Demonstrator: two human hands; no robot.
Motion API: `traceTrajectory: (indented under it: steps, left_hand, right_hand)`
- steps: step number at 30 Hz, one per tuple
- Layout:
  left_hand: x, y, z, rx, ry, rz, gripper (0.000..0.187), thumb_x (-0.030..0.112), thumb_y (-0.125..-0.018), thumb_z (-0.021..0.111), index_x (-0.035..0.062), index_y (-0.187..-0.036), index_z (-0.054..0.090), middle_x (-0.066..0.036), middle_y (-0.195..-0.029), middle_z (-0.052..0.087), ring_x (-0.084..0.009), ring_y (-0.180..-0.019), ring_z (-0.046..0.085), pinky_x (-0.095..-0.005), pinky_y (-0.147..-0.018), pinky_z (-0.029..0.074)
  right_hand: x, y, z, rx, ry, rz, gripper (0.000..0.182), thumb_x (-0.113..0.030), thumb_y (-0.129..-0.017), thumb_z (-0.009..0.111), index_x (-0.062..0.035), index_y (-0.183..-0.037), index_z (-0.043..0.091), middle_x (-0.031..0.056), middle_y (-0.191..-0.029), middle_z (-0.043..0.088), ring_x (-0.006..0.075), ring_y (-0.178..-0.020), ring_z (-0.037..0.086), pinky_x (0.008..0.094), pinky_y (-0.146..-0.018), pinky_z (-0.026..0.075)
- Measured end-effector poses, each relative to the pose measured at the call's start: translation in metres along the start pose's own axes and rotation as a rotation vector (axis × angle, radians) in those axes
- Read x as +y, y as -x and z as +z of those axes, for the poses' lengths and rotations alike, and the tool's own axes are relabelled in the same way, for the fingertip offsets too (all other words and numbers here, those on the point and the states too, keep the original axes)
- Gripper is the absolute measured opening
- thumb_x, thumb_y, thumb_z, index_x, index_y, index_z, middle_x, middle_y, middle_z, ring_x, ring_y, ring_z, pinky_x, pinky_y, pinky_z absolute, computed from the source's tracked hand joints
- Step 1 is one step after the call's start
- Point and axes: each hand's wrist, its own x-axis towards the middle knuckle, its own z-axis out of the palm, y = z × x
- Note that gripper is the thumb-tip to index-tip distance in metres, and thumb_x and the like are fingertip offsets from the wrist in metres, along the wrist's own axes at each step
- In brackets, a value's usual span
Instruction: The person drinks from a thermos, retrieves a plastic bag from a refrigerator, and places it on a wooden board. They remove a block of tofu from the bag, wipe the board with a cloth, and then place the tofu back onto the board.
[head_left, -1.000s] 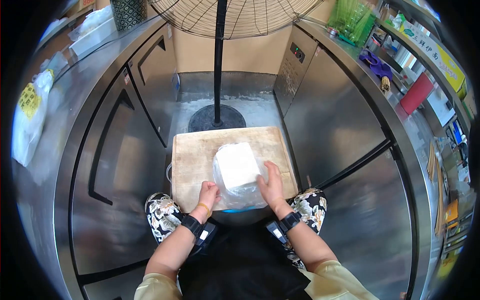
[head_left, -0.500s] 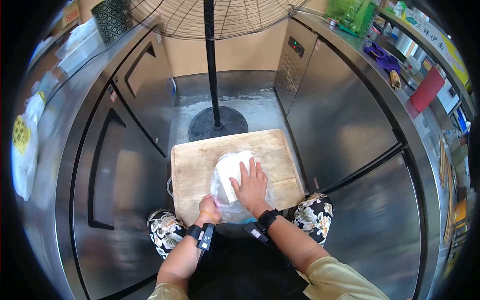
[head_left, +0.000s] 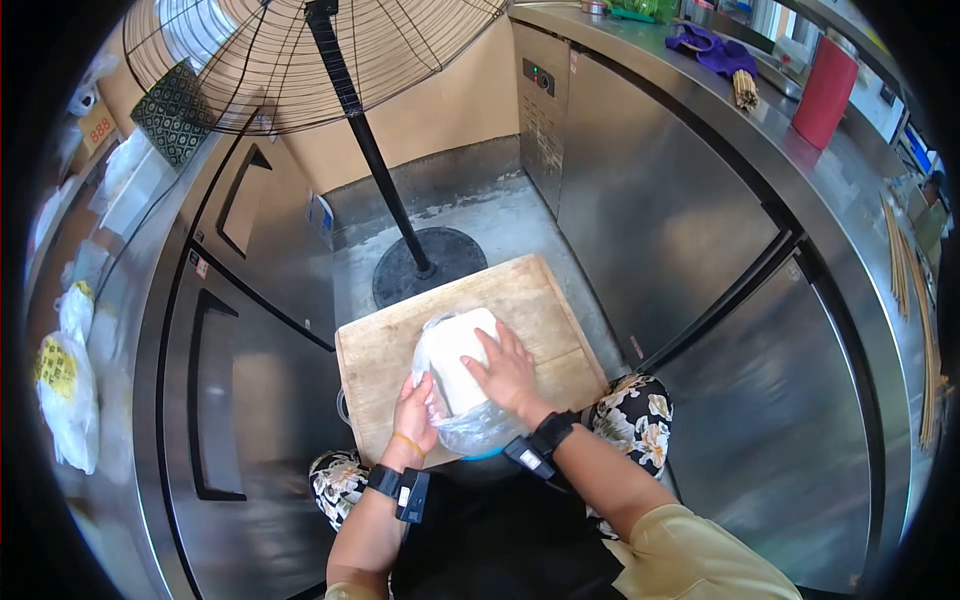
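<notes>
A white rectangular block (head_left: pixel 466 345) lies partly inside a clear plastic bag (head_left: pixel 474 432) on the wooden board (head_left: pixel 385 338). My left hand (head_left: pixel 416 408) is closed on the bag's edge at the block's lower left, thumb upward. Along the block's right side rests my right hand (head_left: pixel 509 372), its fingers stretched out and the thumb over the top face. The bag bunches below the block, toward my body. Both wrists carry black straps with small devices.
Beyond the board stands a fan's round black base (head_left: pixel 430 266) with its pole. Steel cabinets flank both sides, their counters at the edges. On the right counter are a red cylinder (head_left: pixel 826 92), a purple cloth (head_left: pixel 712 50) and sticks (head_left: pixel 745 90). A white bag (head_left: pixel 68 390) lies left.
My right hand has slid from the block's top toward its right side. The left hand has moved up along the bag's edge. The view has tilted and turned.
</notes>
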Motion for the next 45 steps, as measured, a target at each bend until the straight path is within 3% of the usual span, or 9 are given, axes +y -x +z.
traceTrajectory:
  steps: [6,9,12,15,19,25,31,40,45]
  left_hand:
    - [0.016,-0.004,0.077,-0.136,-0.054,0.028,0.011,0.018,-0.094,0.057,0.0126,-0.104,0.056,0.007,-0.072,0.051,-0.0022,-0.053,0.042,-0.019,-0.042,0.032]
    - [0.013,-0.019,0.102,-0.34,-0.013,-0.031,0.016,0.018,-0.094,0.058,0.0099,-0.108,0.057,0.005,-0.079,0.057,-0.0045,-0.061,0.052,-0.0202,-0.051,0.043]
    - [0.004,-0.022,0.138,-0.269,-0.052,0.018,0.022,0.018,-0.094,0.057,0.0075,-0.113,0.057,-0.001,-0.093,0.064,-0.0099,-0.078,0.061,-0.0252,-0.068,0.051]
    - [-0.005,-0.044,0.116,-0.287,-0.12,0.061,0.024,0.017,-0.095,0.056,0.0059,-0.115,0.057,-0.005,-0.104,0.065,-0.0141,-0.092,0.062,-0.0301,-0.079,0.052]
    - [-0.003,-0.044,0.087,-0.046,-0.032,0.107,0.021,0.013,-0.095,0.053,0.0055,-0.114,0.056,-0.005,-0.102,0.064,-0.0156,-0.089,0.062,-0.0311,-0.079,0.052]
    - [-0.03,-0.056,0.019,0.181,-0.043,-0.012,0.022,0.014,-0.097,0.048,0.0059,-0.117,0.052,-0.004,-0.102,0.06,-0.0188,-0.094,0.059,-0.0361,-0.087,0.05]
    - [-0.052,-0.068,-0.021,0.307,-0.04,-0.17,0.028,0.018,-0.099,0.043,0.0072,-0.124,0.047,-0.008,-0.115,0.059,-0.0241,-0.104,0.058,-0.043,-0.091,0.048]
    - [-0.061,-0.055,0.056,-0.073,-0.096,-0.122,0.031,0.006,-0.094,0.043,0.0101,-0.124,0.049,-0.006,-0.113,0.062,-0.0189,-0.098,0.063,-0.0362,-0.083,0.052]
    - [-0.065,-0.056,0.063,-0.016,-0.208,-0.079,0.038,0.0,-0.092,0.043,0.0082,-0.129,0.046,-0.008,-0.117,0.059,-0.0177,-0.104,0.058,-0.0324,-0.087,0.049]
  right_hand:
    - [0.035,-0.025,-0.033,-0.152,-0.466,0.133,0.069,-0.055,-0.091,0.046,-0.0036,-0.137,0.043,0.0222,-0.141,0.04,0.0311,-0.133,0.036,0.0367,-0.108,0.029]
    - [0.058,-0.028,-0.055,-0.26,-1.197,0.148,0.067,-0.047,-0.094,0.051,0.005,-0.135,0.042,0.0169,-0.129,0.054,0.0228,-0.12,0.05,0.0286,-0.099,0.039]
    - [0.081,-0.028,-0.07,-0.297,-1.281,0.228,0.065,-0.046,-0.093,0.053,0.0037,-0.135,0.043,0.0169,-0.128,0.055,0.0205,-0.117,0.051,0.0285,-0.096,0.041]
    - [0.093,-0.025,-0.075,-0.328,-0.918,0.345,0.06,-0.04,-0.093,0.054,0.0023,-0.134,0.043,0.0183,-0.126,0.056,0.0232,-0.116,0.053,0.0316,-0.097,0.041]
    - [0.075,-0.018,-0.067,0.209,-0.31,-0.001,0.051,-0.024,-0.088,0.059,0.0028,-0.13,0.046,0.0224,-0.13,0.051,0.0358,-0.122,0.047,0.0386,-0.103,0.036]
    - [0.013,-0.016,-0.082,0.18,0.097,-0.308,0.055,-0.031,-0.088,0.059,-0.0107,-0.137,0.043,0.0171,-0.145,0.036,0.0341,-0.134,0.032,0.046,-0.106,0.032]
    - [0.023,-0.029,-0.069,-0.004,0.236,-0.131,0.058,-0.049,-0.09,0.051,-0.0285,-0.142,0.038,0.0138,-0.15,0.028,0.0349,-0.134,0.032,0.0468,-0.105,0.035]
    - [0.041,-0.03,-0.084,-0.02,0.028,-0.19,0.058,-0.047,-0.09,0.053,-0.0234,-0.141,0.04,0.0219,-0.145,0.033,0.0431,-0.109,0.056,0.0436,-0.09,0.048]
    - [0.035,-0.027,-0.089,0.031,0.071,-0.245,0.067,-0.046,-0.086,0.059,-0.0182,-0.143,0.036,0.0234,-0.146,0.03,0.0419,-0.125,0.042,0.046,-0.098,0.04]
